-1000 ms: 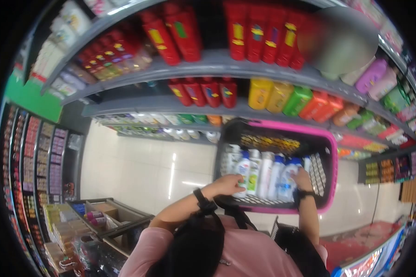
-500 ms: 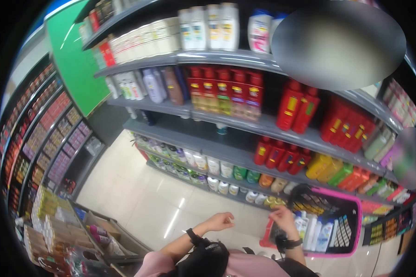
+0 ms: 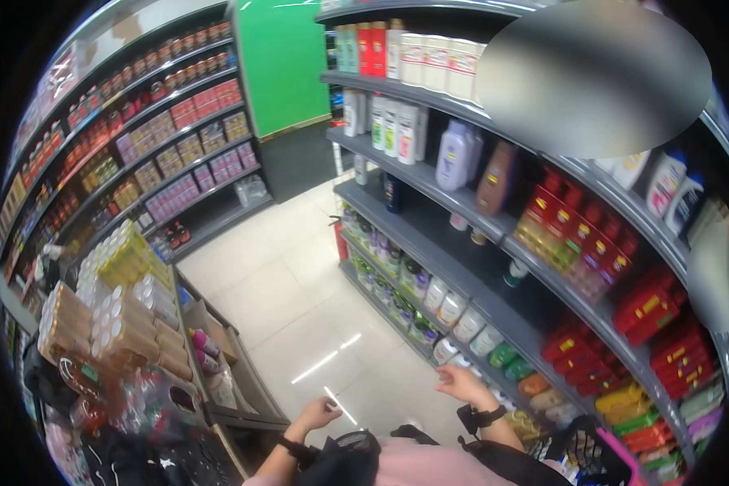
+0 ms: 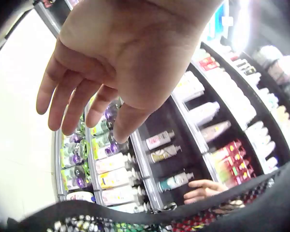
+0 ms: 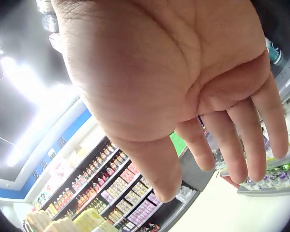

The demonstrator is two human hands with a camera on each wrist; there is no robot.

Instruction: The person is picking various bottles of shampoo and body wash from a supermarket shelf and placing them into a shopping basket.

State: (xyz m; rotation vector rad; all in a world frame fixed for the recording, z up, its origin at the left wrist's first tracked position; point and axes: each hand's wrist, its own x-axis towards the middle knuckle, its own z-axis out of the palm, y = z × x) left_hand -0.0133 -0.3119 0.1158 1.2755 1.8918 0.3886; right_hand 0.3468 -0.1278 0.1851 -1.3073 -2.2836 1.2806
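Observation:
My left hand (image 3: 316, 414) hangs over the tiled floor in the head view, with nothing in it. Loosely bent fingers and a bare palm (image 4: 128, 58) fill the top of the left wrist view. Further right, my right hand (image 3: 464, 384) is also bare, close in front of the lower bottle shelves (image 3: 449, 312) in the head view. Its relaxed fingers (image 5: 227, 145) point down in the right wrist view. At the lower right, a black shopping basket with a pink rim (image 3: 621, 454) is partly cut off, with bottles inside.
Shelves of bottles run along the right, including a lilac bottle (image 3: 454, 158) and red pump bottles (image 3: 648, 306). Packs of cans (image 3: 125, 324) and an open cardboard box (image 3: 211, 332) line the left. Tiled floor (image 3: 287, 300) lies between, leading to a green panel (image 3: 283, 65).
Both hands have left the basket and its bottles and now hang free. The view has swung left along the aisle, so the basket has slid to the lower right edge.

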